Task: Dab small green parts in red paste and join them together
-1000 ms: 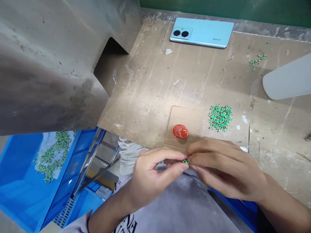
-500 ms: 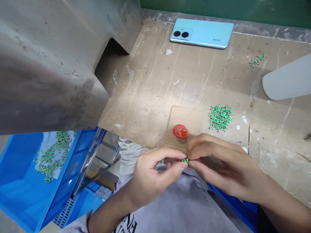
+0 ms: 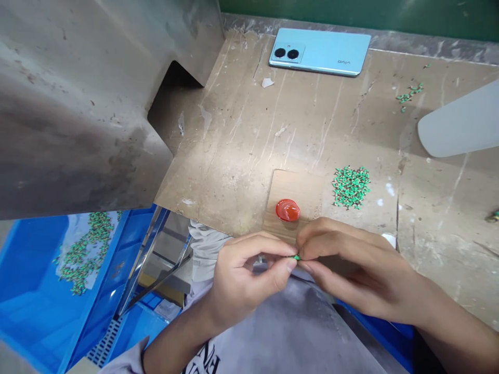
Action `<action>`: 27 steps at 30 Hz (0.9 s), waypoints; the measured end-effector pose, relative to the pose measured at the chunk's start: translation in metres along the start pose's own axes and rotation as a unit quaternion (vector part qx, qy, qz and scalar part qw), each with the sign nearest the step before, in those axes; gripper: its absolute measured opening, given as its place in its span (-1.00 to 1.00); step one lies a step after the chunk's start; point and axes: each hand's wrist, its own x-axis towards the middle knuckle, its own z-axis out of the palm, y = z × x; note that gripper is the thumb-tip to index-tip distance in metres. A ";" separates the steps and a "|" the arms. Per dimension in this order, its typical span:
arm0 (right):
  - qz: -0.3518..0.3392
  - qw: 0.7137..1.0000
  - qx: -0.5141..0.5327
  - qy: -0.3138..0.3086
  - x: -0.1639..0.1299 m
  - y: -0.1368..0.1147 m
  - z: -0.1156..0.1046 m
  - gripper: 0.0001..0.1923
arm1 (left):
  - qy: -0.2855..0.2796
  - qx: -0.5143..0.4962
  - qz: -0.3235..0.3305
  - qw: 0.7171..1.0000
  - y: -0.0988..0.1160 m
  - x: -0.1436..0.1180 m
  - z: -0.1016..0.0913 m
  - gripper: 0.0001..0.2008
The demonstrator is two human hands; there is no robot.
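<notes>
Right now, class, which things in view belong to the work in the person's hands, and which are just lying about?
In use:
left hand and right hand, pinching a tiny green part between their fingertips
pile of green parts on the bench
red dish, apparently

Lying about:
blue phone
scattered green bits
white object
blue crate with more green parts

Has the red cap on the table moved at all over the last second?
No. The red cap sits at the same spot on its cardboard strip, left of the green pile; only the camera shifted slightly.
</notes>
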 end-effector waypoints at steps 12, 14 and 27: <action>-0.050 0.998 -0.047 0.009 -0.002 0.002 -0.004 -0.84 | -0.027 0.037 0.051 0.998 0.005 0.005 -0.004 -0.87; -0.052 0.997 -0.053 0.007 -0.002 0.002 -0.004 -0.85 | -0.018 0.055 0.064 0.996 0.006 0.003 -0.004 -0.84; -0.079 0.993 -0.089 0.006 -0.007 0.009 0.002 -0.86 | 0.033 0.097 0.041 0.994 0.003 0.002 0.007 -0.87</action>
